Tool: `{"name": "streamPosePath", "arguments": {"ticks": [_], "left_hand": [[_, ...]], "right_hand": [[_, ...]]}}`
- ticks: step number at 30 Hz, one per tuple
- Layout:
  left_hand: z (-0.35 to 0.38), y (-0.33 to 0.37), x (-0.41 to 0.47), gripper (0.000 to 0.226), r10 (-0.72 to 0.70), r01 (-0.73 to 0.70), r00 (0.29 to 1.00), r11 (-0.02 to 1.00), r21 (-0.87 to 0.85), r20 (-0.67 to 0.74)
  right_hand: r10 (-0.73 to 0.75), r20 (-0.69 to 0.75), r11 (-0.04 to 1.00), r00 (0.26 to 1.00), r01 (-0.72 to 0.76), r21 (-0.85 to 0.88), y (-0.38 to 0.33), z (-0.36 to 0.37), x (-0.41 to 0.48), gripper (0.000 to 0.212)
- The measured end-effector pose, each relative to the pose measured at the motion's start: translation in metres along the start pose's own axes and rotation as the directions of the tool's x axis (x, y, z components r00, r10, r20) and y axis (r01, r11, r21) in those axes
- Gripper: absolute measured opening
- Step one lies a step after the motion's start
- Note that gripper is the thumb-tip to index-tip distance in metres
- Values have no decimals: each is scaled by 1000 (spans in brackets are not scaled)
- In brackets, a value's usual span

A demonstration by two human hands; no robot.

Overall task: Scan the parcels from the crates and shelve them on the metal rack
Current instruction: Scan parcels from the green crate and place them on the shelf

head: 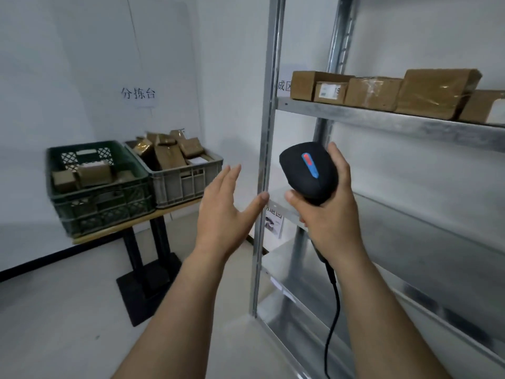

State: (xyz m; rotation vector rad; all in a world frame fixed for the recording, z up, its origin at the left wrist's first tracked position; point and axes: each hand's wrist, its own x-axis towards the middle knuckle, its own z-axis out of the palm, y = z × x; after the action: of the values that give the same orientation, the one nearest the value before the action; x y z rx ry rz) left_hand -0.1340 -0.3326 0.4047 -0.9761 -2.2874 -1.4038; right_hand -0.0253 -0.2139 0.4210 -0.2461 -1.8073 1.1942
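My right hand [332, 214] grips a black barcode scanner [307, 172] with a blue and red strip, its cable hanging down. My left hand [226, 206] is empty, fingers straight, stretched out toward the crates beside the rack's front post. A dark green crate [101, 206] holds a few brown parcels. Next to it a grey crate [188, 184] is piled with several brown parcels [169, 151]. On the upper shelf of the metal rack [382, 119] stand several cardboard parcels [374, 93] in a row.
Both crates sit on a small wooden table [114, 228] with a black pedestal base, against a white wall bearing a paper sign [138, 94]. The rack's front post [266, 160] stands between my hands. Lower rack shelves [410, 242] hold nothing I can see.
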Motion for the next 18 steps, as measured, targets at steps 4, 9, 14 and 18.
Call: {"name": "streamPosePath", "arguments": {"ticks": [4, 9, 14, 18], "left_hand": [[-45, -53, 18, 73, -15, 17, 999, 999, 41, -39], [-88, -101, 29, 73, -57, 64, 992, 997, 52, -114], [-114, -147, 46, 73, -110, 129, 982, 984, 120, -151], [-127, -189, 71, 72, -147, 179, 972, 969, 172, -181]], "right_hand": [[-6, 34, 999, 999, 5, 44, 4, 76, 4, 91], [-27, 148, 998, 989, 19, 61, 2, 151, 12, 92], [-37, 240, 997, 970, 21, 68, 12, 213, 27, 93], [-48, 286, 991, 957, 11, 132, 33, 262, 47, 93]]}}
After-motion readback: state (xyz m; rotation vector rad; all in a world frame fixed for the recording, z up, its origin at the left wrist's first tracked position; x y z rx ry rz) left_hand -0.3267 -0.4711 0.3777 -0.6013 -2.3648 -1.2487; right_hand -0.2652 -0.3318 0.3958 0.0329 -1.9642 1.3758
